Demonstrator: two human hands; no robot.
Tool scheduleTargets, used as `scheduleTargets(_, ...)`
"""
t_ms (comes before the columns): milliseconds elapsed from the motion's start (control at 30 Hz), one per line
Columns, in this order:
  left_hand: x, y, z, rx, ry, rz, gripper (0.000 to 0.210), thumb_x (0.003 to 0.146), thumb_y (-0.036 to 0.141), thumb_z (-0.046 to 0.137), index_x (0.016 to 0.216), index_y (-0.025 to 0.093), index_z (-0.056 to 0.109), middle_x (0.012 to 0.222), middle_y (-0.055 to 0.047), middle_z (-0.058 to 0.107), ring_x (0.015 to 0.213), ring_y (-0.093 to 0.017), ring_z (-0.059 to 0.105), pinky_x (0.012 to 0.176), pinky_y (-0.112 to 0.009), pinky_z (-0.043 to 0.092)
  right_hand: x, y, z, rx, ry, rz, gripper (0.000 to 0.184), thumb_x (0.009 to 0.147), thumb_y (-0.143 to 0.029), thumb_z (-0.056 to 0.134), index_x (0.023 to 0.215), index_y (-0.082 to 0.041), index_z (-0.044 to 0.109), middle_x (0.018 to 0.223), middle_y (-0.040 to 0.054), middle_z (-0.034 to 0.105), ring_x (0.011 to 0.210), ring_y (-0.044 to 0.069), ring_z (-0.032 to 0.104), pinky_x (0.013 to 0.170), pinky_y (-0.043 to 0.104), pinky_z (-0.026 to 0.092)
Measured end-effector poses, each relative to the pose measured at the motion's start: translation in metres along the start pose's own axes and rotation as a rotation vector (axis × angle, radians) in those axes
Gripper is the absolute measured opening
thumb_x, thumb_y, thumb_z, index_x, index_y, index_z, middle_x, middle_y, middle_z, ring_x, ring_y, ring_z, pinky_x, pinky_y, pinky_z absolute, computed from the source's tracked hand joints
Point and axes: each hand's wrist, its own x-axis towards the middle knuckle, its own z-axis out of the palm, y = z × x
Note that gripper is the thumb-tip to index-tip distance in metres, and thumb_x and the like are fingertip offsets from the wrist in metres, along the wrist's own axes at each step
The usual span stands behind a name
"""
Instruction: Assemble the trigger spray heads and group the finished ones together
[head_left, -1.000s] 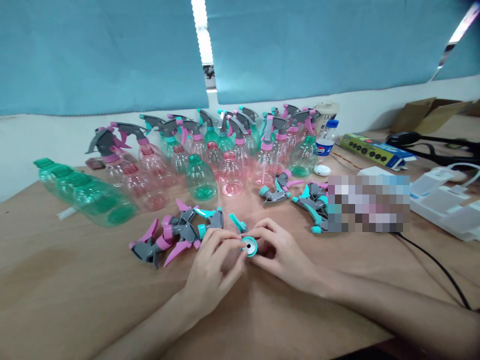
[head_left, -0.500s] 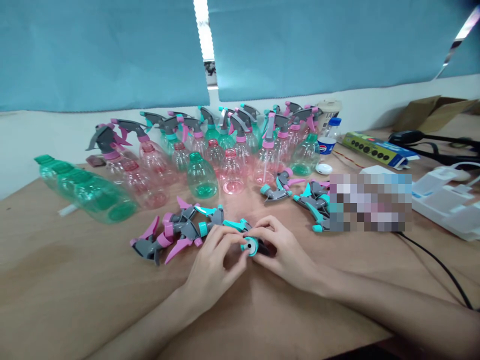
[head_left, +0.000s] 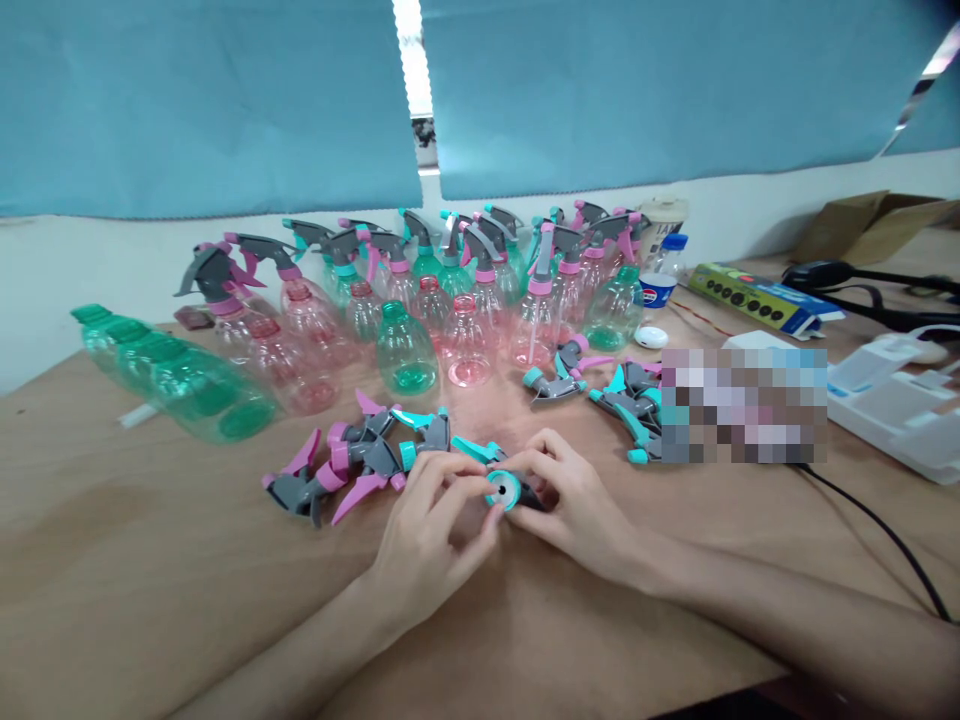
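A narrow tabletop lane [head_left: 491, 408] between left spray heads [head_left: 382, 462] and right spray heads [head_left: 637, 405], upright bottles [head_left: 469, 345] a wall behind.

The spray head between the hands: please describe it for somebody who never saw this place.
Over the wooden table, find the left hand and right hand. Between them is the spray head, its turquoise collar facing the camera; unlike the loose spray heads nearby, it is held.

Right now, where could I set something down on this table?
Bare tabletop lies between the leftmost green bottles and left forearm, and between that and the right forearm. Farther back, spray heads and upright bottles crowd it.
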Motion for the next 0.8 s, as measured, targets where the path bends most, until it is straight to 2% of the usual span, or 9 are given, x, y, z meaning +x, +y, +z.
scheduleTargets(133,-0.0001,0.0021,-0.0021,0.02,-0.03,0.107,0.019,0.08,0.012,0.061,0.098,0.018,0.059,0.093,-0.006,0.061,0.087,-0.02,0.054,0.078,-0.035,0.049,0.0002,-0.0008,-0.001,0.013,-0.008,0.019,0.023,0.078,-0.011,0.063,0.099,-0.022,0.063,0.085,-0.0001,0.048,0.066,0.011,0.047,0.058,0.025,0.043)
scheduleTargets(433,-0.001,0.0002,-0.0049,-0.03,-0.083,0.164,0.015,0.085,0.021,0.054,0.099,0.016,0.058,0.097,-0.008,0.064,0.088,-0.021,0.053,0.079,-0.037,0.047,0.0011,-0.0039,-0.0033,0.056,-0.033,0.065,0.017,0.078,-0.013,0.066,0.093,-0.02,0.063,0.082,-0.0018,0.046,0.062,0.009,0.045,0.056,0.022,0.041)
scheduleTargets(633,0.0014,0.0032,-0.0055,0.129,-0.07,0.176,0.012,0.084,0.026,0.057,0.091,0.017,0.062,0.094,-0.006,0.069,0.087,-0.022,0.055,0.073,-0.035,0.039,0.0016,-0.0019,-0.0036,0.061,-0.033,0.041,0.014,0.078,-0.012,0.067,0.091,-0.017,0.063,0.081,-0.0017,0.047,0.061,0.008,0.045,0.055,0.02,0.041)
scheduleTargets(800,0.002,0.0042,-0.0054,0.151,-0.057,0.178,0.012,0.085,0.027,0.057,0.091,0.018,0.062,0.096,-0.004,0.07,0.09,-0.022,0.057,0.078,-0.036,0.037,0.0009,0.0006,-0.0027,0.043,-0.034,0.01,0.016,0.079,-0.014,0.067,0.094,-0.018,0.063,0.082,-0.0018,0.048,0.06,0.007,0.045,0.055,0.02,0.041)
